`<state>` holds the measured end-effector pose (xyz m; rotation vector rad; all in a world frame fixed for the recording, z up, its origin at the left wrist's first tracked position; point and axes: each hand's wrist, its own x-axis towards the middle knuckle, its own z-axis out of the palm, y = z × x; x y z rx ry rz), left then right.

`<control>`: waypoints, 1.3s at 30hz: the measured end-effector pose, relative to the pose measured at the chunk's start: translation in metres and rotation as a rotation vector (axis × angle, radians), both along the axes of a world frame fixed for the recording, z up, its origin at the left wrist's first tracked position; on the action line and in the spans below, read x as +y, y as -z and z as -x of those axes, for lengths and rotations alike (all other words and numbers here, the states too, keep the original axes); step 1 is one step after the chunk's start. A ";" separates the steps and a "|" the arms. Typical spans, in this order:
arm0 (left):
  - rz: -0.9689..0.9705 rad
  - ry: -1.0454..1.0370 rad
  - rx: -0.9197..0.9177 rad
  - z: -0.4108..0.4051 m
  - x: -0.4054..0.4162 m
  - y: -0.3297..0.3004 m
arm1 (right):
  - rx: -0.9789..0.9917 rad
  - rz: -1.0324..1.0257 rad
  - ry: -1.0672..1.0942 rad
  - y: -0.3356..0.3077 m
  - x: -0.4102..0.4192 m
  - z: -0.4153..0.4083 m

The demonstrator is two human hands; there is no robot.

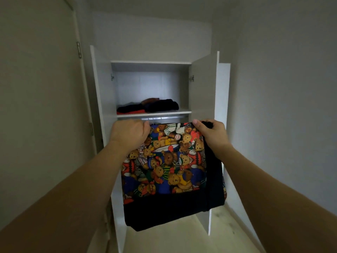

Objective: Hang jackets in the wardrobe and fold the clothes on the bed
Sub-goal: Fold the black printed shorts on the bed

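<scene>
I hold up a jacket (167,165) with a colourful teddy-bear print and black hem and sleeve, right in front of the open white wardrobe (151,114). My left hand (130,134) grips its upper left edge with curled fingers. My right hand (212,133) pinches the upper right corner and a bit of black fabric. The jacket's top edge sits just under the metal hanging rail (164,118) below the shelf. Whether a hanger is inside the jacket is hidden.
Folded dark and red clothes (149,105) lie on the wardrobe shelf (155,112). Both wardrobe doors (204,92) stand open. A closed door (40,88) is on the left wall, a plain wall on the right, pale floor (182,238) below.
</scene>
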<state>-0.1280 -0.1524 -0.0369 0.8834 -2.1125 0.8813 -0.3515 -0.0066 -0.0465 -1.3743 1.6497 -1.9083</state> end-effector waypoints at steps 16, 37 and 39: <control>-0.237 -0.080 -0.065 0.148 -0.428 -0.035 | -0.033 0.017 0.003 -0.027 -0.451 0.152; -0.072 -0.689 0.034 0.268 -0.944 -0.217 | -0.244 0.153 -0.209 -0.193 -1.050 0.253; -0.082 -0.703 0.023 0.274 -1.006 -0.223 | -0.263 0.118 -0.213 -0.199 -1.115 0.259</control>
